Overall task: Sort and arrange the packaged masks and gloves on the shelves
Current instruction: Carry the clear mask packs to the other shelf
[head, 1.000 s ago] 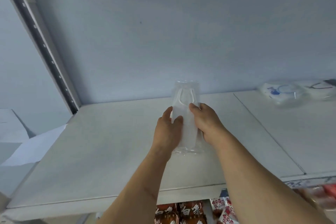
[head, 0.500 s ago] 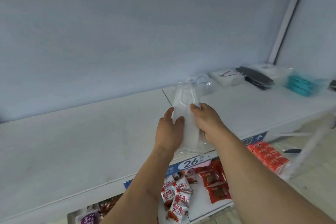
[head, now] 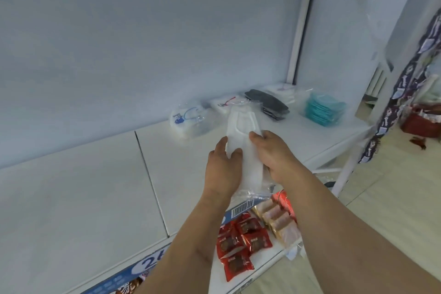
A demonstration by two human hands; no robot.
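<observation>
A clear packet of white masks [head: 241,126] stands upright in front of me, over the white shelf [head: 95,198]. My left hand [head: 223,167] grips its left edge and my right hand [head: 274,155] grips its right edge. Further back on the shelf lie a clear pack with blue print [head: 188,119], a white pack with a red strap [head: 224,102], a stack of dark grey masks [head: 269,102], white packs [head: 284,90] and a stack of teal masks [head: 323,108].
A white upright post [head: 298,31] closes the shelf bay at the right. Below the shelf edge, red snack packets [head: 241,243] and tan wrapped packets [head: 276,217] lie on a lower shelf. A red basket [head: 420,122] stands on the floor at far right.
My view has swung to the right along the shelf, bringing the mask stacks and the right post closer. Both hands keep the same hold on the packet.
</observation>
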